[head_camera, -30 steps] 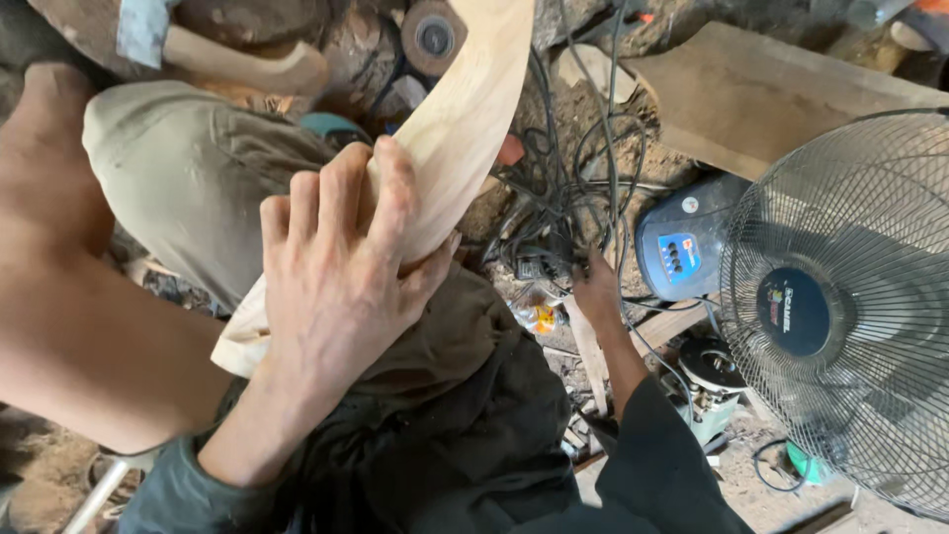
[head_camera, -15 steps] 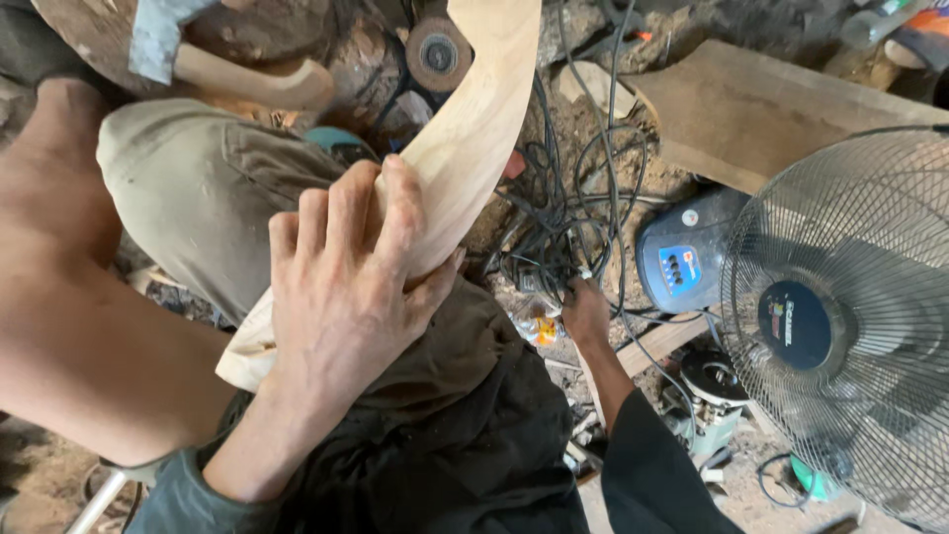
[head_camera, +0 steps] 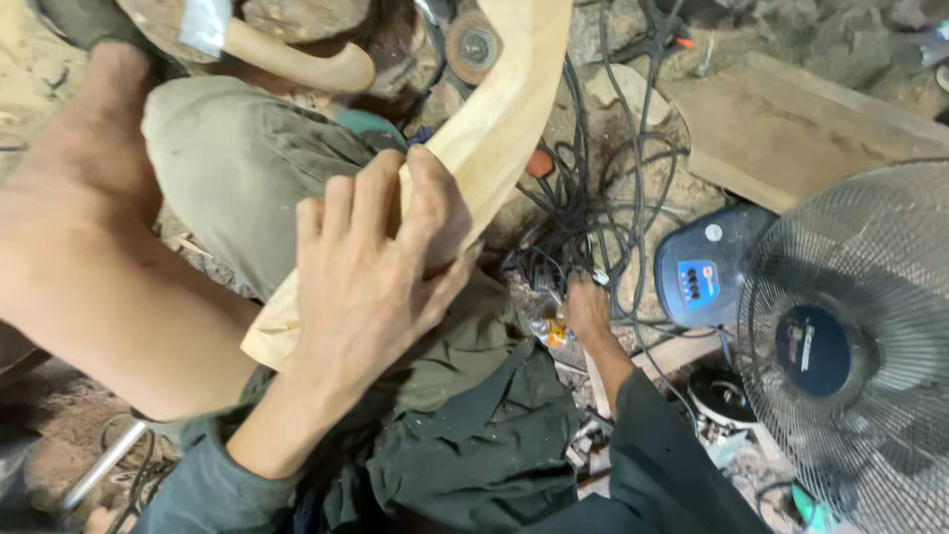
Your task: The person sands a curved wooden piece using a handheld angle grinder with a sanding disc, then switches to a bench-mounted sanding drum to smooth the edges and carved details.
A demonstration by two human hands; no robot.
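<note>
Pale curved wooden piece [head_camera: 494,138] lies across the lap, left hand [head_camera: 371,272] wrapped over it, fingers pressed together; right hand [head_camera: 585,311] reaches into black cables [head_camera: 593,198], grip unclear; blue rectangular label on the fan base [head_camera: 702,282], round dark one on the fan [head_camera: 850,346]

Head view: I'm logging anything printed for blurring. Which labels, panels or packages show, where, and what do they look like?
Fan hub badge: right, behind the wire grille; round, dark blue with a small pale strip.
Control panel sticker: on the grey fan base, right of centre; rectangular, blue, with a row of dark buttons.
Small package: on the ground by the right hand; orange and yellow, mostly hidden.
</note>
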